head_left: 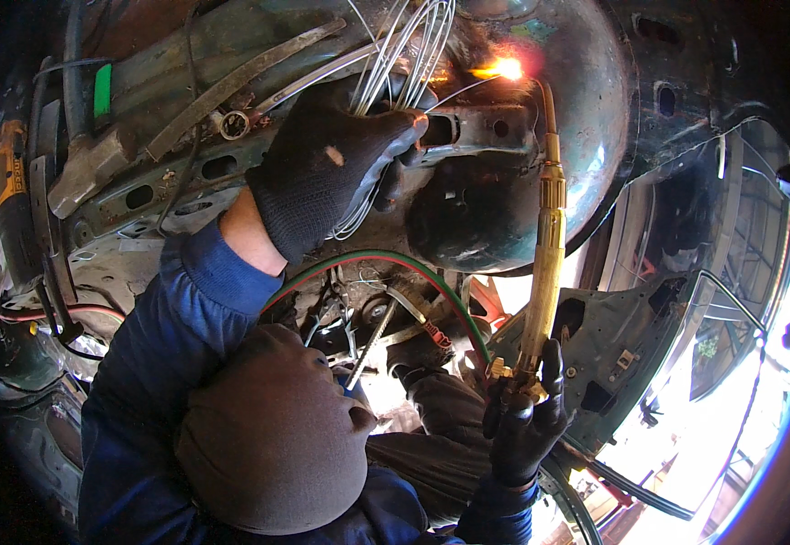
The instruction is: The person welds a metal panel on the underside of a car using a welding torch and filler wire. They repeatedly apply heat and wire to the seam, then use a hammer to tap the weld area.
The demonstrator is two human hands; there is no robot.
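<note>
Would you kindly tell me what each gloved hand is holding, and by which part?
The left hand grips a coil of filler wire low on its loops. The right hand holds the brass torch at its base.

A dark, grimy green metal car underbody [168,182] with oval holes fills the far and left scene, while bright daylight pours through a curved glass window [740,309] at the right.
</note>
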